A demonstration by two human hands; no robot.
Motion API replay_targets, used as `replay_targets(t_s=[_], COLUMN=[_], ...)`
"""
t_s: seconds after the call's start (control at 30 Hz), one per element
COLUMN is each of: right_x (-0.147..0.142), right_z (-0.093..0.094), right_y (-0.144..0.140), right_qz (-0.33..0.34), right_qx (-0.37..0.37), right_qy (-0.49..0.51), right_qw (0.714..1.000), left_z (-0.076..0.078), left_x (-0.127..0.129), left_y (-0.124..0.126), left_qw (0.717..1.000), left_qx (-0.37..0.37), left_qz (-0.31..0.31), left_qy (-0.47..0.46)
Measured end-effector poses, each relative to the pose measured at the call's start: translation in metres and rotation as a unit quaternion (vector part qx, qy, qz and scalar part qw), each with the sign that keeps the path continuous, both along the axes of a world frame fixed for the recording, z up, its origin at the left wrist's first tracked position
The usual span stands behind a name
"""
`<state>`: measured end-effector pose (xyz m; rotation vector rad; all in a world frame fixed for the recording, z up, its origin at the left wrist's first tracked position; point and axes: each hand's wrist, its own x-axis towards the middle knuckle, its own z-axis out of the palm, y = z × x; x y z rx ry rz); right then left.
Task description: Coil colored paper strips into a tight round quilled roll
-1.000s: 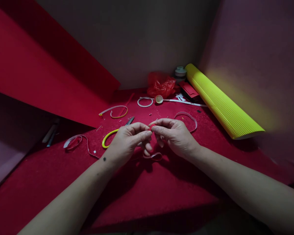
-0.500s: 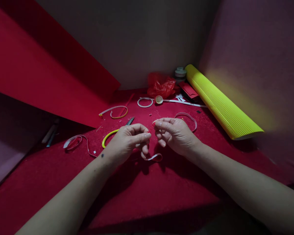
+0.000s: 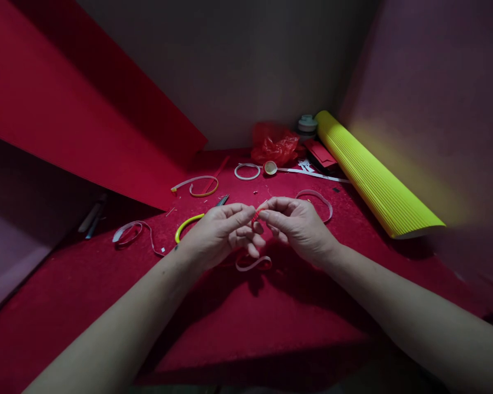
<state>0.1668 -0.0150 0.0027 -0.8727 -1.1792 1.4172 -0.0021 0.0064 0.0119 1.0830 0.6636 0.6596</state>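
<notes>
Two hands pinch one small piece: my left hand (image 3: 219, 232) and right hand (image 3: 302, 224) grip a red ridged strip (image 3: 255, 216) between thumb and forefinger, tips nearly meeting. Strip is raised over the red tabletop (image 3: 267, 323), near the middle of view. Bright red, narrow, short in its visible length, with fine crosswise ridges like corrugated card; it slants up toward my right fingertips. Other fingers of my left hand curl loosely beneath.

Hard to make out: both ends of the strip, covered by my thumbs and fingers. Below hangs or lies a pale-edged red loop (image 3: 252, 267); cannot tell whether it joins the held piece. Scissors (image 3: 184, 225) partly hidden behind my left hand, yellow handle and a bit of dark blade showing. Red-and-white curl (image 3: 133, 232) to the left, its tail running toward my left wrist. Big red sheet (image 3: 86, 120) cut off by the frame, upper left; both forearms cut off too
</notes>
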Motion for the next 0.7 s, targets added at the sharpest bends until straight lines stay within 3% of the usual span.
replay_targets(t_s=[0.23,0.43,0.7], right_x=[-0.002,-0.003,-0.005], right_z=[-0.002,-0.003,-0.012], right_y=[-0.003,-0.004,0.001], right_qz=[0.01,-0.026,0.037], right_qx=[0.008,0.086,0.024], right_qy=[-0.002,-0.042,0.069], right_qw=[1.0,0.995,0.997], left_z=[0.003,0.001,0.001], left_x=[-0.001,-0.001,0.002], left_y=[-0.006,-0.007,-0.005], left_qw=[0.999,0.999,0.998], left_qx=[-0.006,-0.026,-0.044], left_qz=[0.033,0.018,0.037], left_qy=[0.028,0.029,-0.008])
